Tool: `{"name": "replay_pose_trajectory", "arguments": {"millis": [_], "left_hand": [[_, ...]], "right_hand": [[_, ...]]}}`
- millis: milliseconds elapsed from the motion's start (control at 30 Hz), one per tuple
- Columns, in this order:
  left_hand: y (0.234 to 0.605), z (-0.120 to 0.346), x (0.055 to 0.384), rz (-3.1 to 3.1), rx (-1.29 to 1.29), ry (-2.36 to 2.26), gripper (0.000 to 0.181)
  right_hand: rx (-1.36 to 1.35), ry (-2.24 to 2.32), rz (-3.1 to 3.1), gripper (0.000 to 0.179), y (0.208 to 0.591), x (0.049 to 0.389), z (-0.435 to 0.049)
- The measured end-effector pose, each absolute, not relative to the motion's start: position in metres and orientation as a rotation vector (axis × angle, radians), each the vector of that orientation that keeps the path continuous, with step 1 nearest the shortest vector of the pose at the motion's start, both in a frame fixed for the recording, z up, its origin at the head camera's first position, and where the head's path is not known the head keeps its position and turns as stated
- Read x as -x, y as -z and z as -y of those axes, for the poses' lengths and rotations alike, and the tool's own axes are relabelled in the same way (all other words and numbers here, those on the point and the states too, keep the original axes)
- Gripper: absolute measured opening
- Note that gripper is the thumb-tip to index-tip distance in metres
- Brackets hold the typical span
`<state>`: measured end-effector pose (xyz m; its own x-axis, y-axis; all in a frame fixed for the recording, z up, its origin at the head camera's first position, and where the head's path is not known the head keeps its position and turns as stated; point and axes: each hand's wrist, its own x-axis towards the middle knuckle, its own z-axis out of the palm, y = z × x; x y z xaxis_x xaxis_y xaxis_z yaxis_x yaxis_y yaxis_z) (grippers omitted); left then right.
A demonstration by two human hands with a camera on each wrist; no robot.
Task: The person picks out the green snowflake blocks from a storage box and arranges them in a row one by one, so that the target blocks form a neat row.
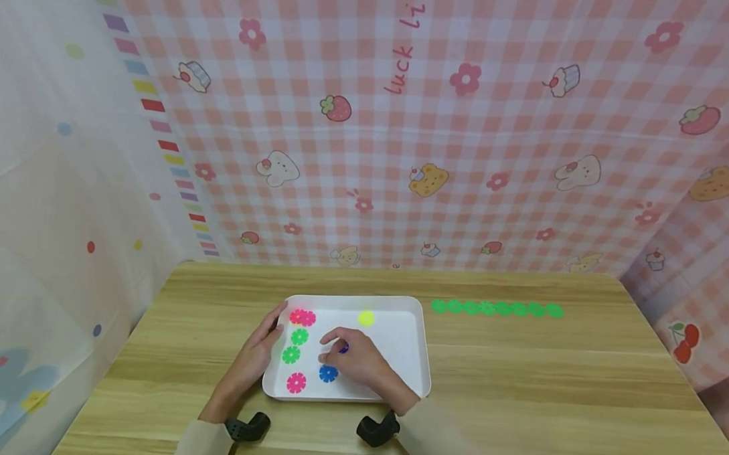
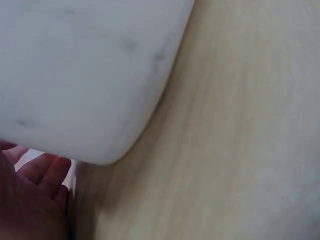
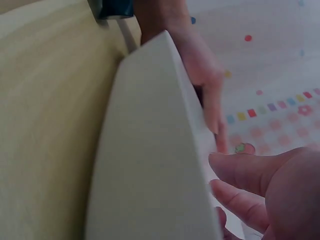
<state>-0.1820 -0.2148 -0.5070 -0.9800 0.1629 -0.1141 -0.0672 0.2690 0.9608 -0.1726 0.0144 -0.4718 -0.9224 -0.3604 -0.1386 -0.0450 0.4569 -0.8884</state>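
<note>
A white tray (image 1: 395, 389) lies on the table, with my left hand (image 1: 256, 357) at its left side. The left hand grips the rim there, thumb over the edge and fingers along the outer wall. Over the middle of the tray hovers my right hand (image 1: 354, 358), its thumb and forefinger curved and apart. A dark blue piece (image 1: 344, 348) shows through that gap, partly hidden by the hand. Just below the fingertips lies a blue snowflake disc (image 1: 328, 373). Pink discs (image 1: 296, 383), green discs (image 1: 291, 355) and a yellow disc (image 1: 366, 318) also lie in the tray.
Right of the tray, a row of several green snowflake discs (image 1: 487, 308) stretches along the back of the wooden table (image 1: 546, 381). A pink checked cloth (image 1: 391, 141) hangs behind the table. Black wrist devices (image 1: 378, 429) sit at both wrists, near the tray's front edge.
</note>
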Motion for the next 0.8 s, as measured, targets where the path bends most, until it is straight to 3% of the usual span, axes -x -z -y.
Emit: {"name": "replay_pose_trajectory", "arguments": {"millis": [800], "left_hand": [[0.508,0.216,0.184,-2.352,-0.123,-1.806,0.05]], "right_hand": [[0.318,1.317,-2.499,0.03,0.481,0.179,0.039]]}}
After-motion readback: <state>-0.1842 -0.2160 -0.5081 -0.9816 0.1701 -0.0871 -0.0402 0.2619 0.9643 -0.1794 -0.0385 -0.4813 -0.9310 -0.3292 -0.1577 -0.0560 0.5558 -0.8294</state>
